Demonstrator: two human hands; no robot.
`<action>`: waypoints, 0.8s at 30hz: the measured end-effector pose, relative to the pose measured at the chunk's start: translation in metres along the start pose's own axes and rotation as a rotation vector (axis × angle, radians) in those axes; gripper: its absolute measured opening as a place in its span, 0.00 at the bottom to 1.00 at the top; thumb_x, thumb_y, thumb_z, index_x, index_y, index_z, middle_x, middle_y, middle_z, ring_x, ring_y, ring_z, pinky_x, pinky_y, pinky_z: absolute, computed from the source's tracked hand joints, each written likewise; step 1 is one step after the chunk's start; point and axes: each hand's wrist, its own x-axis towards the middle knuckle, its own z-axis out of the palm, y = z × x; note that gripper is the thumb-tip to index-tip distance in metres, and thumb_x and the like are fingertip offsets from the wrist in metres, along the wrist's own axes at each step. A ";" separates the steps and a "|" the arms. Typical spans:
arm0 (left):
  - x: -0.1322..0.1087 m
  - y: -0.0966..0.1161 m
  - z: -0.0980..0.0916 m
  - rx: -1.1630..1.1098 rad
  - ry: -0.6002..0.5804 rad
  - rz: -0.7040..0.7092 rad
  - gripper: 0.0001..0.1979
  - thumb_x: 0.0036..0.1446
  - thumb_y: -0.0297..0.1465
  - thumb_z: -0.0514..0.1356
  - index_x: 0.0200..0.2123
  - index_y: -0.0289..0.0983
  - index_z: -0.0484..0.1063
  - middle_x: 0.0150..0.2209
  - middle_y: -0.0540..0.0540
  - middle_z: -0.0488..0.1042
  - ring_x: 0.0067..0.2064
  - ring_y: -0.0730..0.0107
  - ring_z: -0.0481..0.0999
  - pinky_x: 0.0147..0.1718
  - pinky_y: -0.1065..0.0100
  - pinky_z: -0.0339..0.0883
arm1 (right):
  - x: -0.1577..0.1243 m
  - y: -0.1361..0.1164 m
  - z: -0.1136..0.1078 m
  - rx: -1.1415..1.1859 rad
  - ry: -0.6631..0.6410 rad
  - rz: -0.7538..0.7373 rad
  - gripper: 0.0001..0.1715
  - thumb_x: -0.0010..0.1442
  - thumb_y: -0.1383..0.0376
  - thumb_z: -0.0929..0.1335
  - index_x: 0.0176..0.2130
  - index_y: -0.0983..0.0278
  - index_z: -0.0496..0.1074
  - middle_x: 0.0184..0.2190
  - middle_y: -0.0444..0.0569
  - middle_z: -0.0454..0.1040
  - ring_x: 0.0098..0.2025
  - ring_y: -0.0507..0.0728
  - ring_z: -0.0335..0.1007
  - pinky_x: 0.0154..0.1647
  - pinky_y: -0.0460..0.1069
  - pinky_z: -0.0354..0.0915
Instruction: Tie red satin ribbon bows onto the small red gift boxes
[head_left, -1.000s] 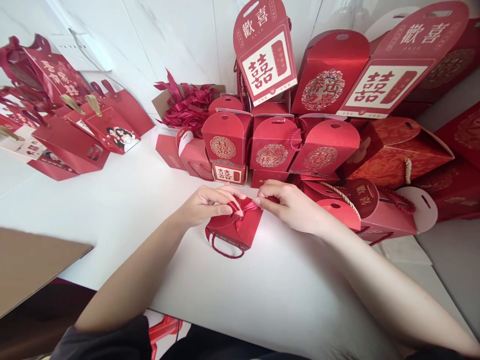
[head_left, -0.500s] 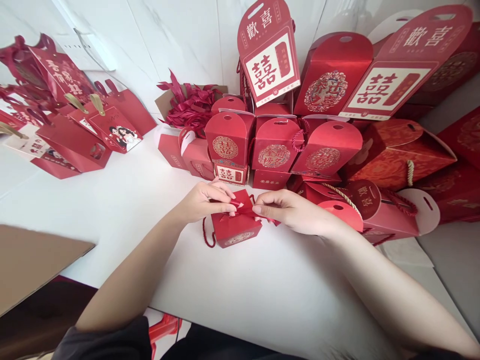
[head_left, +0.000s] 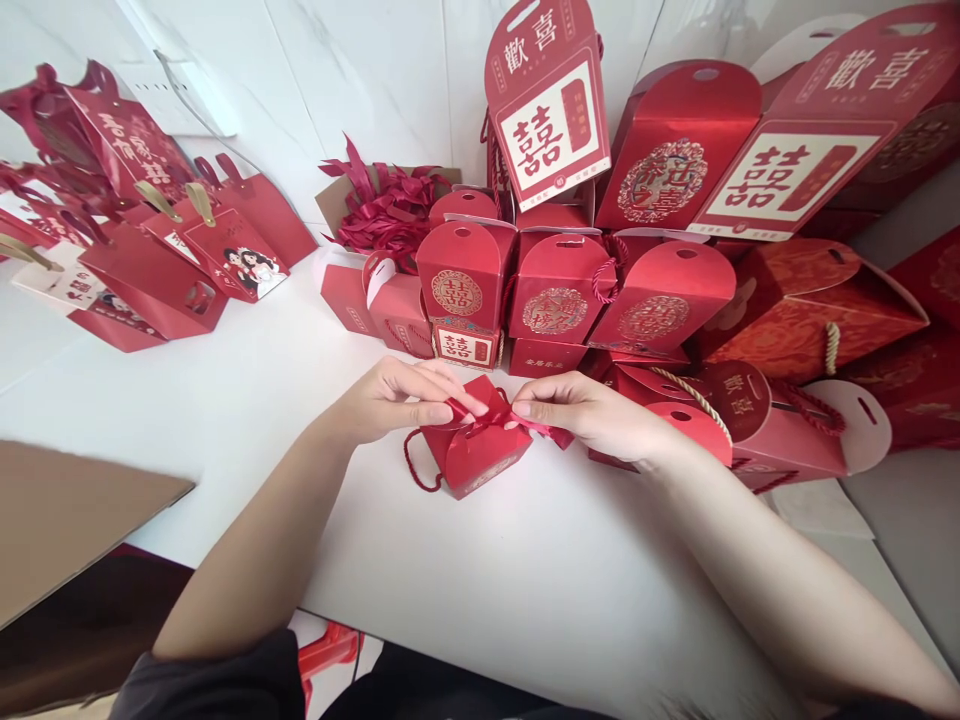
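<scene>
Left hand (head_left: 401, 400), right hand (head_left: 574, 408) pinching ribbon (head_left: 553, 433), carton (head_left: 551, 110) reading 歡喜, 囍

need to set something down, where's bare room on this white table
Free: the white table between its near edge and the beribboned gift box, and, at left, between the red gift bags and brown cardboard. Crowded: the far middle and right, packed with stacked gift boxes and a ribbon pile.

White table (head_left: 562, 570), veined wall tiles (head_left: 382, 80)

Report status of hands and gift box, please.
Left hand, right hand: pinching red satin ribbon. Rope-handled red gift box: on table, beneath ribbon. Stacked gift boxes: close behind.
</scene>
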 end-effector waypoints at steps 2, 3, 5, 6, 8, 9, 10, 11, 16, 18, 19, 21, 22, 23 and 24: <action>0.000 -0.003 0.002 -0.007 0.004 0.068 0.07 0.59 0.35 0.64 0.39 0.46 0.84 0.46 0.42 0.81 0.50 0.57 0.75 0.53 0.55 0.68 | 0.001 0.001 0.000 0.026 0.030 0.007 0.18 0.61 0.52 0.69 0.33 0.64 0.77 0.24 0.42 0.64 0.25 0.49 0.54 0.23 0.46 0.49; 0.001 -0.004 0.002 -0.011 -0.010 0.091 0.07 0.59 0.36 0.64 0.38 0.46 0.84 0.47 0.42 0.81 0.51 0.56 0.75 0.56 0.53 0.66 | 0.001 0.001 0.000 0.036 0.040 0.008 0.18 0.61 0.52 0.69 0.33 0.64 0.76 0.24 0.42 0.63 0.25 0.49 0.54 0.23 0.46 0.49; 0.001 -0.003 0.003 -0.004 -0.070 0.090 0.07 0.58 0.37 0.65 0.36 0.46 0.84 0.47 0.41 0.81 0.52 0.55 0.76 0.62 0.49 0.58 | 0.001 0.002 0.000 0.038 0.047 0.012 0.17 0.61 0.53 0.69 0.32 0.64 0.76 0.23 0.41 0.63 0.24 0.48 0.53 0.23 0.46 0.49; 0.000 -0.001 0.003 0.011 -0.098 0.071 0.07 0.58 0.37 0.65 0.35 0.45 0.84 0.47 0.41 0.80 0.52 0.54 0.76 0.65 0.48 0.53 | 0.002 0.003 0.000 0.035 0.048 0.013 0.17 0.61 0.53 0.69 0.32 0.64 0.76 0.23 0.41 0.62 0.24 0.48 0.52 0.23 0.46 0.49; -0.001 0.003 0.002 0.041 -0.140 0.021 0.07 0.59 0.36 0.65 0.34 0.44 0.84 0.49 0.41 0.79 0.53 0.54 0.77 0.69 0.47 0.39 | 0.002 0.003 -0.001 0.032 0.046 0.011 0.17 0.61 0.53 0.69 0.32 0.64 0.76 0.23 0.40 0.62 0.24 0.48 0.51 0.23 0.47 0.48; -0.001 0.006 0.002 0.048 -0.152 -0.004 0.07 0.59 0.35 0.64 0.33 0.44 0.84 0.51 0.40 0.78 0.53 0.54 0.77 0.70 0.47 0.34 | 0.002 0.003 -0.001 0.034 0.043 0.007 0.17 0.61 0.53 0.69 0.32 0.64 0.76 0.23 0.40 0.62 0.24 0.48 0.51 0.24 0.47 0.48; -0.002 0.008 0.002 0.049 -0.156 -0.026 0.07 0.59 0.34 0.64 0.33 0.43 0.84 0.53 0.40 0.77 0.52 0.55 0.78 0.70 0.48 0.31 | 0.002 0.003 -0.001 0.037 0.038 0.003 0.17 0.61 0.53 0.69 0.33 0.64 0.77 0.23 0.40 0.63 0.24 0.48 0.51 0.24 0.47 0.48; -0.002 0.010 0.003 0.045 -0.155 -0.045 0.08 0.59 0.34 0.64 0.33 0.42 0.84 0.54 0.40 0.76 0.51 0.56 0.79 0.70 0.48 0.30 | 0.002 0.003 -0.001 0.039 0.033 -0.001 0.17 0.61 0.53 0.69 0.33 0.64 0.77 0.24 0.41 0.64 0.24 0.48 0.51 0.24 0.47 0.48; 0.001 0.011 0.015 0.079 -0.015 -0.129 0.08 0.60 0.34 0.64 0.36 0.41 0.84 0.41 0.41 0.82 0.40 0.63 0.81 0.56 0.56 0.68 | 0.002 0.002 0.001 0.041 0.045 0.002 0.18 0.60 0.52 0.69 0.33 0.65 0.76 0.25 0.42 0.66 0.26 0.49 0.56 0.26 0.47 0.50; 0.002 0.010 0.019 0.136 0.118 -0.140 0.08 0.60 0.34 0.64 0.38 0.41 0.84 0.41 0.42 0.81 0.39 0.66 0.79 0.44 0.63 0.74 | 0.003 0.001 0.002 0.047 0.068 -0.022 0.18 0.60 0.52 0.69 0.32 0.65 0.75 0.26 0.43 0.67 0.27 0.49 0.58 0.28 0.47 0.53; 0.002 0.010 0.019 0.165 0.175 -0.131 0.08 0.59 0.34 0.64 0.38 0.42 0.84 0.43 0.42 0.79 0.40 0.66 0.78 0.42 0.65 0.73 | 0.003 0.002 0.002 0.049 0.083 -0.039 0.18 0.60 0.52 0.69 0.31 0.65 0.74 0.26 0.43 0.68 0.27 0.49 0.58 0.28 0.47 0.53; 0.002 0.012 0.019 0.184 0.236 -0.116 0.07 0.58 0.34 0.65 0.35 0.41 0.84 0.45 0.42 0.77 0.41 0.68 0.76 0.41 0.67 0.72 | 0.003 0.003 0.001 0.047 0.111 -0.051 0.19 0.61 0.52 0.69 0.30 0.65 0.73 0.26 0.44 0.69 0.27 0.49 0.59 0.29 0.47 0.54; 0.001 0.014 0.018 0.166 0.258 -0.126 0.07 0.57 0.35 0.66 0.34 0.41 0.84 0.44 0.43 0.76 0.39 0.69 0.75 0.40 0.67 0.72 | 0.003 0.004 0.001 0.049 0.122 -0.044 0.20 0.61 0.51 0.69 0.30 0.65 0.73 0.26 0.44 0.69 0.27 0.49 0.60 0.28 0.47 0.53; 0.001 0.017 0.017 0.132 0.272 -0.157 0.07 0.57 0.36 0.66 0.33 0.40 0.84 0.42 0.43 0.76 0.38 0.70 0.75 0.38 0.68 0.71 | 0.003 0.005 0.000 0.055 0.128 -0.036 0.19 0.61 0.51 0.69 0.30 0.65 0.73 0.26 0.44 0.69 0.26 0.49 0.60 0.27 0.47 0.53; 0.000 0.019 0.016 0.096 0.280 -0.204 0.08 0.57 0.36 0.66 0.33 0.40 0.84 0.40 0.43 0.76 0.37 0.70 0.75 0.37 0.68 0.71 | 0.003 0.006 0.000 0.065 0.129 -0.031 0.19 0.61 0.51 0.69 0.31 0.65 0.73 0.25 0.44 0.69 0.26 0.49 0.60 0.26 0.47 0.52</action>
